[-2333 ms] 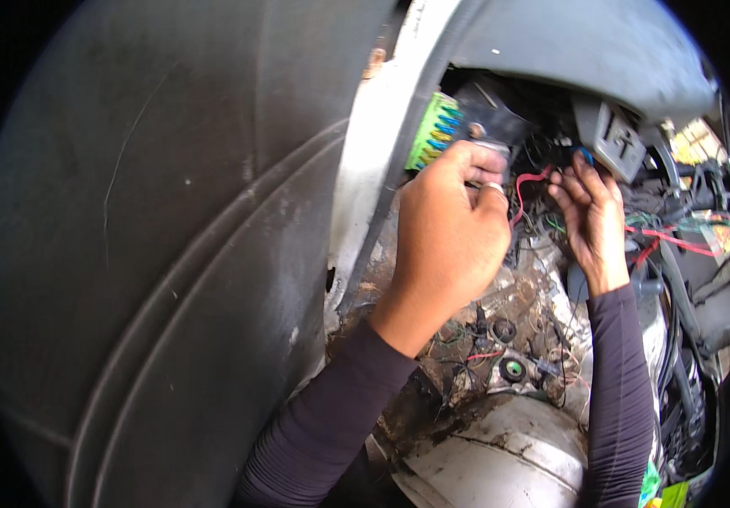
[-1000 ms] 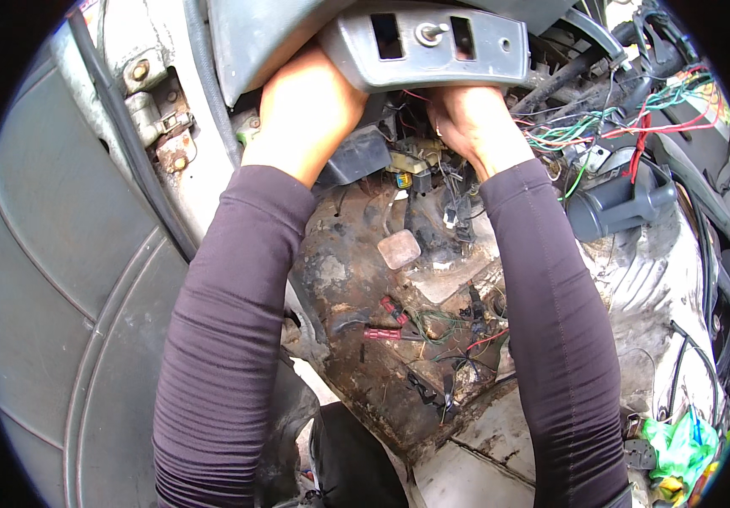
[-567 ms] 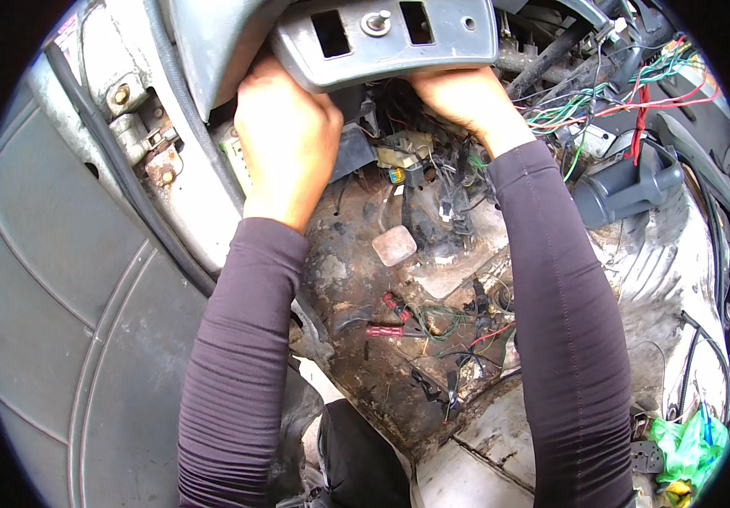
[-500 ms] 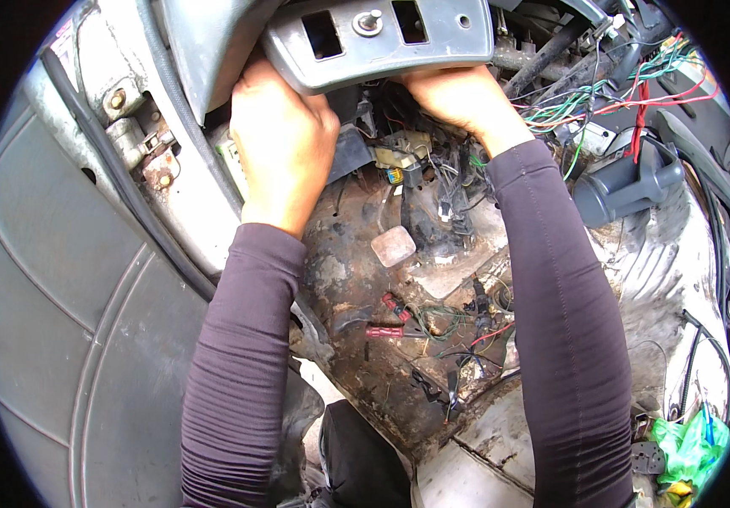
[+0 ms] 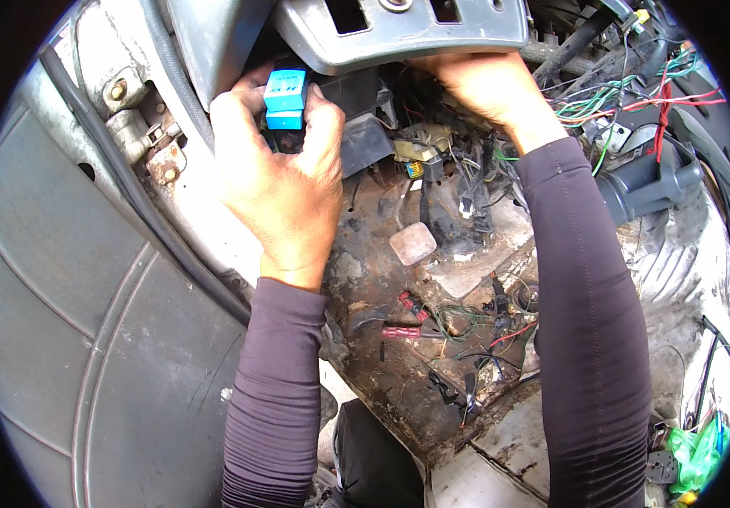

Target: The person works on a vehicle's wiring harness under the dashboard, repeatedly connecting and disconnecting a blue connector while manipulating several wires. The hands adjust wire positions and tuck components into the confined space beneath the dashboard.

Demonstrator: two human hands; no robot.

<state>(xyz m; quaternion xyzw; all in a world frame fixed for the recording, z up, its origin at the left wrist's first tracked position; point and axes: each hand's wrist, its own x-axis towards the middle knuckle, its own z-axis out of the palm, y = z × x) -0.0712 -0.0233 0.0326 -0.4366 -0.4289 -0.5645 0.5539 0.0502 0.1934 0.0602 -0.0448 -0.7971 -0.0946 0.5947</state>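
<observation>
My left hand is at the left below the grey dashboard panel. Its thumb and fingers close around a small blue box-shaped part, which looks like a relay. My right hand reaches up behind the panel's lower edge, so its fingers are hidden. Just right of the left hand a dark grey plastic piece juts out. Wiring and a cream connector block hang between the two hands.
A pedal stands over the dirty floor. A red-handled screwdriver and wire scraps lie there. Loose coloured wires and a grey plastic duct are at the right. The door is at the left, a green bag at the lower right.
My left hand has come down and turned, bringing the blue part into sight. In the picture, the panel and floor have shifted right. The right hand stays behind the panel.
</observation>
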